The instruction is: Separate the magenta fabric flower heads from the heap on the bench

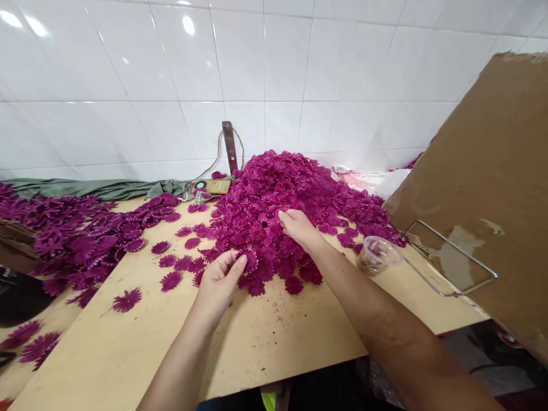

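A large heap of purple-magenta artificial flower pieces point(274, 194) rises in the middle of the wooden table point(274, 342). My left hand point(220, 277) is at the heap's front left, thumb and fingers pinching one flower piece point(248, 261) by its edge. Higher and to the right, my right hand point(297, 227) is in front of the heap with thumb and index finger pressed together. Whatever is between those right fingertips blends into the purple behind and cannot be made out. Single flower pieces point(171, 280) lie flat to the left of my left hand.
Another pile of purple petals point(85, 234) covers the far left. A phone point(214, 186) lies by a green cloth point(98, 188) along the tiled wall. On the right are a clear plastic cup point(379, 255), a bent metal wire frame point(454, 257) and a leaning cardboard sheet point(483, 171).
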### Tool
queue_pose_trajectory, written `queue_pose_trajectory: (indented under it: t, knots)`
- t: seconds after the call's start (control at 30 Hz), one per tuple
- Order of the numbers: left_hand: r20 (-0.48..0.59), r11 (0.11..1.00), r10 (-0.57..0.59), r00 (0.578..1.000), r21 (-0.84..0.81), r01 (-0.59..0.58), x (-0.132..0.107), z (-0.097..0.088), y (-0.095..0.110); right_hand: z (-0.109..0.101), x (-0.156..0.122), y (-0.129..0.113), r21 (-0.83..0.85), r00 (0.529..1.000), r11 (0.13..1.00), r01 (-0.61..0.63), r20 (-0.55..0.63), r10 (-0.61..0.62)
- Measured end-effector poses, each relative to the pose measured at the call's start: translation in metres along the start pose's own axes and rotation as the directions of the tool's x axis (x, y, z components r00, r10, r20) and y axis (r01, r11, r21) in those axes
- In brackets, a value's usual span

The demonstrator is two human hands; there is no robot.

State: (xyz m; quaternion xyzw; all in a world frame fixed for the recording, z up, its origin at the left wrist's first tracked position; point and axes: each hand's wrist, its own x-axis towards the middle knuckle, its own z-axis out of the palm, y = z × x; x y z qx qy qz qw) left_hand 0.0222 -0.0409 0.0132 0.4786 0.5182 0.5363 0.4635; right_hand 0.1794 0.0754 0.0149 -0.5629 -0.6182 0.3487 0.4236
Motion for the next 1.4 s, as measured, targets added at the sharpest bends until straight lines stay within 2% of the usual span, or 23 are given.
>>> queue_pose_trajectory:
  t: [0.13, 0.2, 0.27, 0.37, 0.43, 0.47, 0.53, 0.6, 0.67, 0.77, 0.93, 1.03, 1.2, 1.4]
  knots:
    - [0.006, 1.000, 0.005, 1.000, 0.004, -0.005, 0.002, 0.004, 0.001, 0.001, -0.001, -0.002, 0.004, 1.000, 1.000, 0.026, -0.015, -0.026]
    - [0.002, 1.000, 0.008, 1.000, 0.015, -0.008, 0.005, 0.005, 0.001, 0.001, -0.006, -0.008, 0.047, 0.999, 0.998, 0.032, 0.027, -0.033]
    - [-0.022, 1.000, 0.016, 1.000, 0.016, -0.016, 0.008, 0.005, -0.001, 0.000, -0.011, -0.014, 0.137, 0.991, 0.990, -0.018, 0.133, -0.001]
    - [-0.075, 1.000, -0.011, 0.997, -0.009, 0.010, 0.013, 0.003, -0.003, -0.003, -0.015, -0.021, 0.226, 0.955, 0.961, -0.162, 0.280, 0.095]
    - [-0.105, 0.998, -0.047, 0.993, -0.046, 0.042, 0.015, 0.003, -0.004, -0.004, -0.014, -0.023, 0.171, 0.961, 0.969, -0.181, 0.241, 0.137]
    - [-0.116, 0.997, -0.060, 0.991, -0.064, 0.053, 0.017, 0.003, -0.003, -0.004, -0.015, -0.024, 0.110, 0.977, 0.982, -0.152, 0.170, 0.132]
    - [-0.108, 0.995, -0.076, 0.991, -0.077, 0.068, 0.019, 0.004, -0.002, -0.004, -0.020, -0.026, -0.036, 0.999, 0.998, -0.044, 0.004, 0.044]
    - [-0.084, 0.993, -0.092, 0.992, -0.076, 0.086, 0.020, 0.006, -0.002, -0.001, -0.031, -0.031, -0.135, 0.993, 0.987, 0.090, -0.058, -0.098]
    - [-0.052, 0.990, -0.119, 0.992, -0.087, 0.114, 0.021, 0.007, -0.003, 0.004, -0.048, -0.036, -0.156, 0.977, 0.964, 0.214, 0.044, -0.210]
    - [-0.037, 0.981, -0.137, 0.990, -0.144, 0.130, 0.021, 0.006, -0.005, 0.015, -0.068, -0.041, -0.139, 0.930, 0.938, 0.317, 0.238, -0.279]
    - [-0.007, 0.970, -0.180, 0.984, -0.169, 0.177, 0.014, 0.005, -0.005, 0.022, -0.073, -0.035, -0.151, 0.912, 0.939, 0.308, 0.327, -0.247]
    - [0.017, 0.985, -0.133, 0.991, -0.108, 0.134, 0.009, 0.005, -0.004, 0.023, -0.071, -0.034, -0.263, 0.921, 0.904, 0.338, 0.291, -0.260]
    - [-0.090, 0.997, -0.044, 0.995, -0.062, 0.038, 0.010, 0.008, -0.008, 0.030, -0.072, -0.039, -0.476, 0.940, 0.813, 0.334, 0.230, -0.251]
    - [-0.220, 0.995, 0.033, 0.975, -0.089, -0.053, 0.020, 0.010, -0.006, 0.043, -0.063, -0.048, -0.546, 0.937, 0.763, 0.346, 0.163, -0.308]
